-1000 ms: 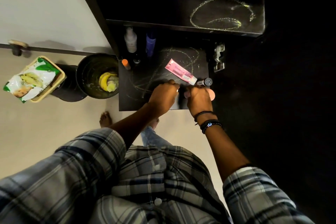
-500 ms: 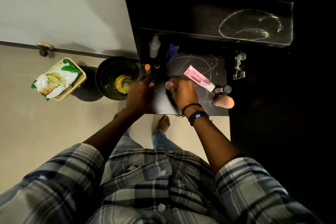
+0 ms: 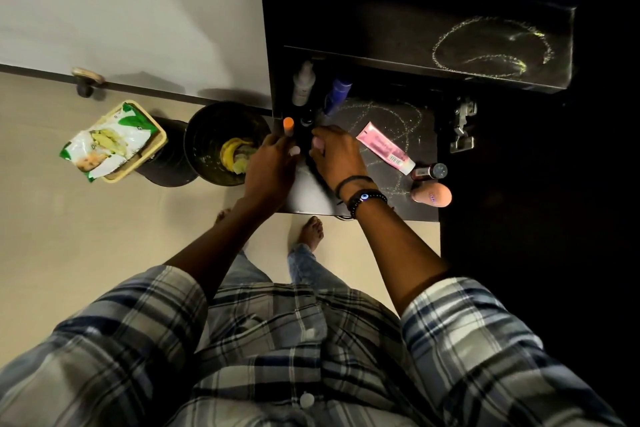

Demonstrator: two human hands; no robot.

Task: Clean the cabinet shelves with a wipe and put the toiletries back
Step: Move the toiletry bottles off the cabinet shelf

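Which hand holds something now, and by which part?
The left hand grips the orange-capped tube by its lower body, cap pointing up. Whether the right hand holds anything cannot be told; its fingers curl over the dark shelf.

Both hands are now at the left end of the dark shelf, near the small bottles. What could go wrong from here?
1. The left hand is at the orange-capped bottle on the shelf's left edge; a nudge might drop it into the black bin below.
2. The right hand could knock over the white bottle or the blue bottle standing just behind.
3. The peach bottle lies on its side near the front edge and may roll off.
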